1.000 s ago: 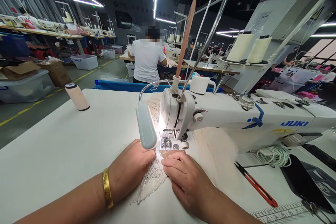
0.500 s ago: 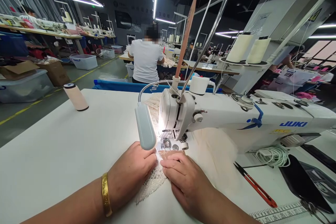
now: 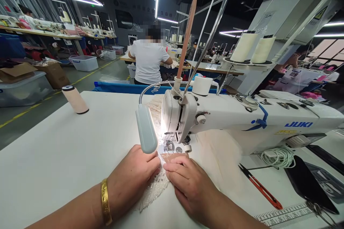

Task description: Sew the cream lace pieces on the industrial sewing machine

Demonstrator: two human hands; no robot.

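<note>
A piece of cream lace fabric (image 3: 157,188) with a shiny texture lies in front of the needle area of a white sewing machine (image 3: 220,114). On its left side, my left hand (image 3: 134,177), with a gold bangle at the wrist, pinches the lace; the fingertips are partly hidden behind a grey lamp head (image 3: 146,128). My right hand (image 3: 192,186) has its fingers curled and pressed together on the right edge of the lace. Just beyond those fingers a brownish strip (image 3: 172,157) shows near the presser foot. More sheer cream fabric (image 3: 217,157) spreads under the machine arm.
A peach thread cone (image 3: 75,100) stands on the white table (image 3: 107,125) at left. Red thread snips (image 3: 262,188), a ruler (image 3: 285,216), a coiled pale cord (image 3: 278,157) and a black phone-like slab (image 3: 309,182) lie at right. A person in a white shirt (image 3: 148,61) sits ahead.
The whole view has shifted slightly to the left. Both hands and the lace stay almost in place against the machine.
</note>
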